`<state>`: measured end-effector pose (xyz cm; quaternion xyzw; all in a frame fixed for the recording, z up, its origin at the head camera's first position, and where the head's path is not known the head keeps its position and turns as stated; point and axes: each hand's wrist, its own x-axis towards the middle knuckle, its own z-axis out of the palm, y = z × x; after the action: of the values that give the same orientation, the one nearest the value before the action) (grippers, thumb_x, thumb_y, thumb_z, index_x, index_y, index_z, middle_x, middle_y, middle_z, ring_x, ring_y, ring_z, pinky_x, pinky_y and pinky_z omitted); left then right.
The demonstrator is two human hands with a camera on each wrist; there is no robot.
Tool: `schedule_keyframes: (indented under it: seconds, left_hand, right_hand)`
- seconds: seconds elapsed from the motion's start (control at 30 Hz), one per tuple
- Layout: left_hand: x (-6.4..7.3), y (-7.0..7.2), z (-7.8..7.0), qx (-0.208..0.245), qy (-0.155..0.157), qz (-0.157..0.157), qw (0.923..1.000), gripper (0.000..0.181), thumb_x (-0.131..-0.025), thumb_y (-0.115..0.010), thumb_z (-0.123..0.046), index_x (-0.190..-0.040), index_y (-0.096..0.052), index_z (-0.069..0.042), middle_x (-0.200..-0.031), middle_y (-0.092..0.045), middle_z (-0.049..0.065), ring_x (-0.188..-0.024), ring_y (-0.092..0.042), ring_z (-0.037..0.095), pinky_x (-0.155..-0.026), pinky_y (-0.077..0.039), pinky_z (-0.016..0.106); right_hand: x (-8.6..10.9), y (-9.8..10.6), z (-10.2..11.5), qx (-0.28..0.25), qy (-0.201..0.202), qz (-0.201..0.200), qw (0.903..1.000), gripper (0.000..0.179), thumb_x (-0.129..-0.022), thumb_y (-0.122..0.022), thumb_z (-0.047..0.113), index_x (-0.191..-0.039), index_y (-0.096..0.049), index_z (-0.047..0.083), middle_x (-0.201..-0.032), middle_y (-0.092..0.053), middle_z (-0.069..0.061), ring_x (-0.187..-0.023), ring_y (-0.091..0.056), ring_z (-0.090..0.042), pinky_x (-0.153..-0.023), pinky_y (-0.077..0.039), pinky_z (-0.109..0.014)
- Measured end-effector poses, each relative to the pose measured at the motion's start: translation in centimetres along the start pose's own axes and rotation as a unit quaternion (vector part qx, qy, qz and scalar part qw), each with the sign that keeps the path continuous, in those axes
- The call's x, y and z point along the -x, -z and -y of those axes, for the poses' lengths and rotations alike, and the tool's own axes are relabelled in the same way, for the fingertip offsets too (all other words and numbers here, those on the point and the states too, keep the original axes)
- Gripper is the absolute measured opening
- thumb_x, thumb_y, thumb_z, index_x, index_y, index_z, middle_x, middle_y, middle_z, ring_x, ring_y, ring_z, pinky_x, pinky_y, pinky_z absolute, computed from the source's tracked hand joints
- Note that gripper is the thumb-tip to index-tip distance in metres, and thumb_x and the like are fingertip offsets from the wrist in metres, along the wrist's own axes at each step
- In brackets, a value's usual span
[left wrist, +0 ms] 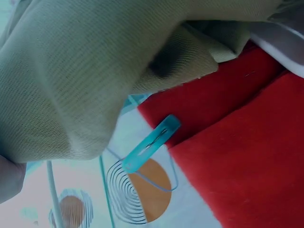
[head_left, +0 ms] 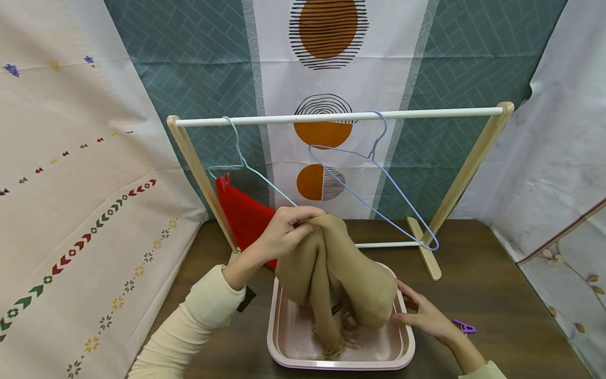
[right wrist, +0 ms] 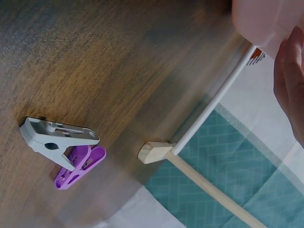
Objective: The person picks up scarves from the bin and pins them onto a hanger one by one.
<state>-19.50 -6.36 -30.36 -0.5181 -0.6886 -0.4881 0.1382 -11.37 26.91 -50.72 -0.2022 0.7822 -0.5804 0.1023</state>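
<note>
My left hand (head_left: pixel 289 230) pinches the top of a folded khaki scarf (head_left: pixel 360 276) and holds it up over a pink plastic tub (head_left: pixel 303 364). Loose fringe and a small dark tag show at the scarf's lower end, inside the tub. In the left wrist view the scarf (left wrist: pixel 80 76) fills the upper left, in front of a red cloth. At the tub's right rim my right hand (head_left: pixel 428 316) has its fingers extended, with the fingertips right by the scarf's bulging side. The right wrist view shows those fingers (right wrist: pixel 290 71) beside the tub (right wrist: pixel 259 21).
A wooden rack with a white rail (head_left: pixel 426 113) stands behind the tub. From it hang a green hanger (head_left: pixel 241 158), with red cloth (head_left: pixel 241 210) clipped on by pegs, and a bare blue hanger (head_left: pixel 402 195). Purple (right wrist: pixel 78 166) and grey clothespins (right wrist: pixel 57 137) lie on the table at right.
</note>
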Motion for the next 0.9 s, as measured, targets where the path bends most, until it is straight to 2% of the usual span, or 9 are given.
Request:
schedule_keyframes:
  seconds: [0.17,0.33,0.57,0.6,0.67,0.77,0.9]
  left_hand:
    - [-0.8,0.6,-0.5,0.002,-0.009,-0.042,0.9991,0.019,-0.081,-0.053,0.014,-0.094,-0.065,0.006,-0.089,-0.065,0.015,-0.077,-0.058,0.016,-0.070,-0.049,0.029]
    - [-1.2,0.9,-0.9,0.005,-0.025,-0.049,0.9985,0.019,-0.079,-0.053,0.016,-0.091,-0.064,0.006,-0.086,-0.064,0.016,-0.075,-0.057,0.016,-0.068,-0.049,0.028]
    - [-0.9,0.9,-0.7,0.015,-0.025,-0.044,0.9986,0.021,-0.079,-0.052,0.017,-0.094,-0.063,0.008,-0.088,-0.065,0.018,-0.078,-0.059,0.017,-0.071,-0.049,0.030]
    - [-0.9,0.9,-0.7,0.016,-0.026,-0.042,0.9986,0.021,-0.079,-0.052,0.017,-0.094,-0.063,0.008,-0.088,-0.065,0.018,-0.078,-0.059,0.017,-0.071,-0.049,0.030]
    - [-0.9,1.0,-0.7,0.020,-0.031,-0.038,0.9986,0.021,-0.079,-0.053,0.018,-0.094,-0.063,0.008,-0.088,-0.064,0.018,-0.079,-0.059,0.017,-0.072,-0.050,0.030]
    - [-0.9,1.1,-0.7,0.023,-0.039,-0.032,0.9985,0.021,-0.078,-0.053,0.019,-0.094,-0.063,0.008,-0.087,-0.064,0.018,-0.078,-0.059,0.017,-0.072,-0.050,0.030]
    - [-0.9,1.3,-0.7,0.023,-0.052,-0.025,0.9981,0.023,-0.077,-0.051,0.020,-0.093,-0.062,0.009,-0.085,-0.064,0.018,-0.077,-0.058,0.018,-0.072,-0.049,0.030]
  right_hand:
    - [0.0,0.0,-0.1,-0.005,0.003,0.002,1.0000,0.072,-0.081,-0.062,0.000,-0.137,-0.018,-0.013,-0.126,-0.034,-0.039,-0.101,-0.050,-0.005,-0.072,-0.050,-0.032]
    - [0.0,0.1,-0.4,-0.007,0.003,0.007,0.9999,0.073,-0.082,-0.062,0.001,-0.137,-0.016,-0.014,-0.125,-0.035,-0.040,-0.101,-0.049,0.000,-0.073,-0.050,-0.032]
    - [0.1,0.2,0.3,0.027,0.023,-0.007,0.9993,0.069,-0.081,-0.064,0.002,-0.136,-0.025,-0.011,-0.126,-0.046,-0.013,-0.098,-0.054,-0.011,-0.072,-0.050,-0.031]
    - [0.1,0.3,0.6,0.032,0.027,-0.009,0.9991,0.069,-0.081,-0.064,0.002,-0.137,-0.025,-0.010,-0.128,-0.044,-0.017,-0.099,-0.054,-0.012,-0.073,-0.049,-0.031]
    - [0.1,0.7,1.2,0.047,0.028,-0.020,0.9983,0.068,-0.081,-0.065,0.003,-0.138,-0.027,-0.007,-0.129,-0.045,-0.019,-0.101,-0.055,-0.013,-0.075,-0.049,-0.031]
    - [0.1,1.5,2.3,0.074,0.026,-0.041,0.9960,0.067,-0.083,-0.064,0.005,-0.139,-0.028,-0.001,-0.126,-0.042,-0.030,-0.102,-0.056,-0.015,-0.077,-0.049,-0.030]
    - [0.2,2.9,3.9,0.116,0.032,-0.068,0.9904,0.064,-0.085,-0.062,0.005,-0.140,-0.029,0.002,-0.124,-0.043,-0.030,-0.100,-0.057,-0.016,-0.077,-0.048,-0.027]
